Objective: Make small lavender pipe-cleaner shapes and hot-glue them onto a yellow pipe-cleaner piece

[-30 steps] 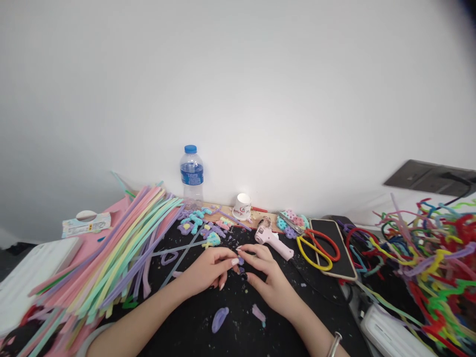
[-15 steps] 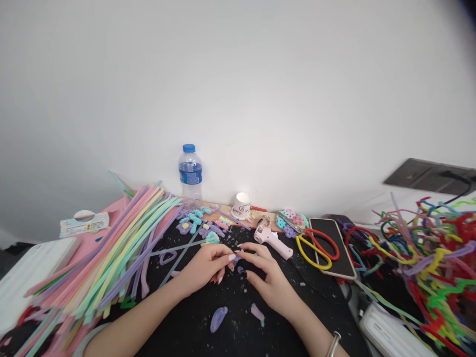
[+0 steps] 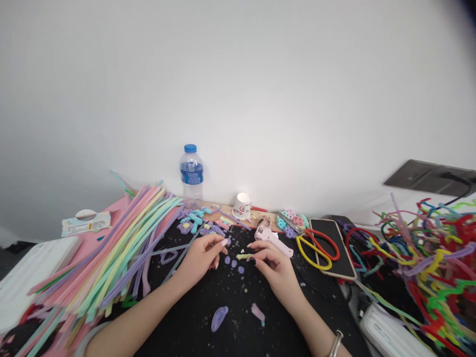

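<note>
Three purple chenille bits came clear as the left hand and right hand drew apart. We logged the left at ten o'clock of them, nearly closed, pinching a small purple piece; the right at three, half-curled, thumb and finger on a yellow chenille stem. Pink glue gun lay at two. We judged each hand was managing its own part.

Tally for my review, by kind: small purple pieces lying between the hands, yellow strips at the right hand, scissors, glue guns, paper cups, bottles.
Small purple pieces: 3
Yellow strip: 1
Scissors: 1 pair
Glue gun: 1
Paper cup: 1
Bottle: 1
Total: 8
</note>
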The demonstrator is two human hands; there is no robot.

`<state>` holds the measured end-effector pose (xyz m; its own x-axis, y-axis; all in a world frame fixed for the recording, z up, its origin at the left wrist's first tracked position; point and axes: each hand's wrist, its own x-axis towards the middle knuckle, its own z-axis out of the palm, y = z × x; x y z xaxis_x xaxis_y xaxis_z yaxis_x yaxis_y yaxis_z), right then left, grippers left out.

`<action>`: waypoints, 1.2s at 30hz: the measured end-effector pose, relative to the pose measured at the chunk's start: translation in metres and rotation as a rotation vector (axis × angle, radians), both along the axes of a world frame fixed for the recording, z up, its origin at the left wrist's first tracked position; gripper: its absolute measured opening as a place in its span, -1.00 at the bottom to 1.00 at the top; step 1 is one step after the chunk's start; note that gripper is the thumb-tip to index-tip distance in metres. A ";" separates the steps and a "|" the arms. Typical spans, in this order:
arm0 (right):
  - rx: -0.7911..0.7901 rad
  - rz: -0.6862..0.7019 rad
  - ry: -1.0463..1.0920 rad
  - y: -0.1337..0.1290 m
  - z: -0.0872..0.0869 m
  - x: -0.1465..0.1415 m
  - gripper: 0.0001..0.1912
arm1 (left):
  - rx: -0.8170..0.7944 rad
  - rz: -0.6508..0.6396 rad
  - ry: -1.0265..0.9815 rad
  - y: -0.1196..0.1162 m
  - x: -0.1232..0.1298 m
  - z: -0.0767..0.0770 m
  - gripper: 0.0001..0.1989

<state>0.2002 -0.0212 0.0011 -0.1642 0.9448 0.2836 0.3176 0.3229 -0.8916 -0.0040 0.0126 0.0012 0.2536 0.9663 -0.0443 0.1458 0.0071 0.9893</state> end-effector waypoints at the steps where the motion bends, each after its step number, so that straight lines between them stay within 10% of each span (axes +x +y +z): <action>1: 0.001 -0.022 -0.002 0.001 -0.001 0.001 -0.87 | 0.009 0.019 -0.006 0.000 0.000 0.001 -0.72; 20: 0.119 -0.293 -0.280 0.005 0.001 0.014 -0.66 | 0.258 -0.402 0.354 -0.017 0.001 0.004 -0.82; 36: 0.094 -0.438 -0.257 0.007 -0.005 0.021 -0.66 | 0.295 -0.338 0.357 -0.013 0.000 0.007 -0.79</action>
<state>0.2207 -0.0137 -0.0042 0.1659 0.9128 0.3733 0.6458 0.1855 -0.7406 -0.0041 -0.0007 0.0083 0.5692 0.8187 0.0759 0.4174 -0.3672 0.8312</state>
